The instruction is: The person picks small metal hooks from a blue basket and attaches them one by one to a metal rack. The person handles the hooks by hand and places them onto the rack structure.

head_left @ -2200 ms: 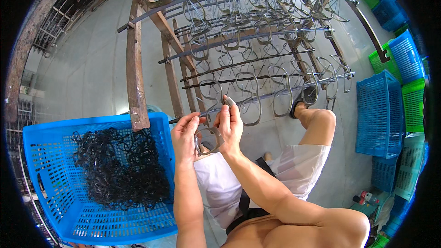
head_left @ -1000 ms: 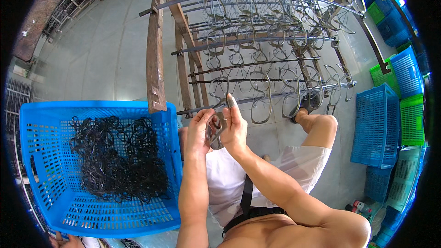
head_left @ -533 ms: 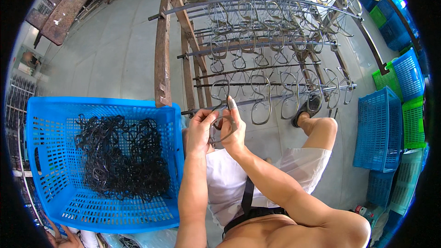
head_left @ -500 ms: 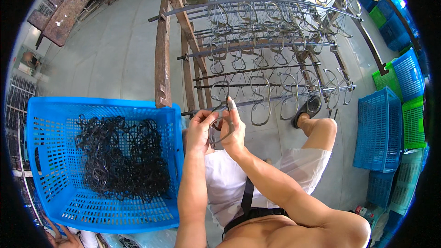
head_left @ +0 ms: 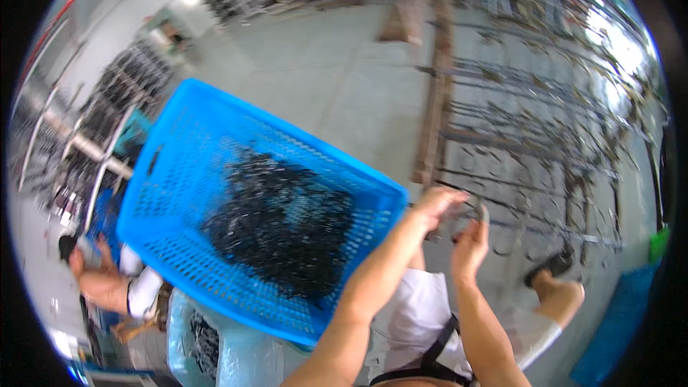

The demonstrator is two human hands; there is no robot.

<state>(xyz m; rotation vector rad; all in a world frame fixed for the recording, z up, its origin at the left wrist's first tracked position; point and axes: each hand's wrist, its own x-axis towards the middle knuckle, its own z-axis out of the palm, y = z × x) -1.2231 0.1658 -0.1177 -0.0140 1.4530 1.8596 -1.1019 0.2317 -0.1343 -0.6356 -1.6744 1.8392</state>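
Note:
My left hand reaches across the basket's right corner, its fingers bent together around a thin, grey-olive looped frame that is badly smeared by motion. Just below and to its right is my right hand, one covered fingertip pointing up; blur hides whether it also grips the frame. Left of both hands stands a large blue perforated basket, turned at an angle. A tangled heap of black, thin looped pieces lies in it.
Beyond my hands, a rack with a wooden post and metal bars carries several hanging looped frames. A clear plastic bag with dark pieces lies below the basket. Another person's leg is at left. Blue crates stand at right.
My view has swung left, so basket, rack and hands sit farther right in the picture and look blurred. My hands are a little farther apart around the looped frame.

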